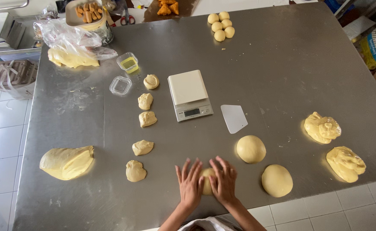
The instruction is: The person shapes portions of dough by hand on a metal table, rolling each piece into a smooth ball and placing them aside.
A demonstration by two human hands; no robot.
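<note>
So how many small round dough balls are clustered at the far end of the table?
5: small pale round dough balls in a tight cluster on the steel table, far edge, right of the red-handled scissors. None look hidden.

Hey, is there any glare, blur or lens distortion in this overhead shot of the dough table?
Head view: soft glare whitens the steel table toward the far right; the table edges splay outward, a wide-angle effect; both hands around the dough ball look slightly soft; shadows are faint.
</note>
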